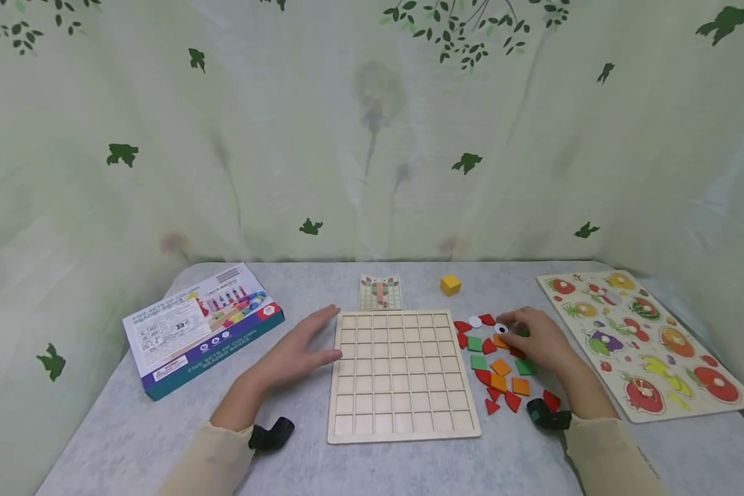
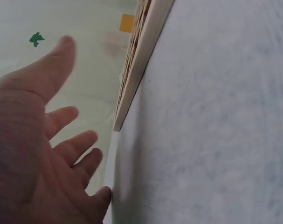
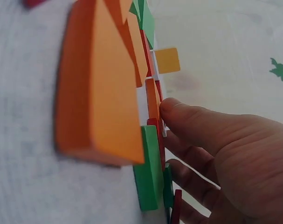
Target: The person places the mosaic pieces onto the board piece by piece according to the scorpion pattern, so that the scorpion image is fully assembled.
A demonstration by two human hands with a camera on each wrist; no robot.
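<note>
A pale wooden grid board (image 1: 401, 375) lies flat at the middle of the table. Beside its left edge, my left hand (image 1: 299, 353) is held with fingers extended and spread, the thumb tip right at the edge. My right hand (image 1: 538, 337) reaches into loose flat pieces on the board's right. Its thumb and index fingertip pinch a small white disc (image 1: 501, 329) with a black dot, like an eye. Around it lie green squares (image 1: 479, 362), orange squares (image 1: 521, 386) and red quarter-round pieces (image 1: 512, 401). In the right wrist view, a large orange piece (image 3: 101, 93) looms in front.
Behind the board is a small pattern card (image 1: 380, 293), with a yellow cube (image 1: 450, 285) to its right. A boxed bead set (image 1: 201, 327) lies at the left. At the right is a fruit-picture board (image 1: 647, 344). A leaf-print curtain (image 1: 372, 138) hangs behind the table.
</note>
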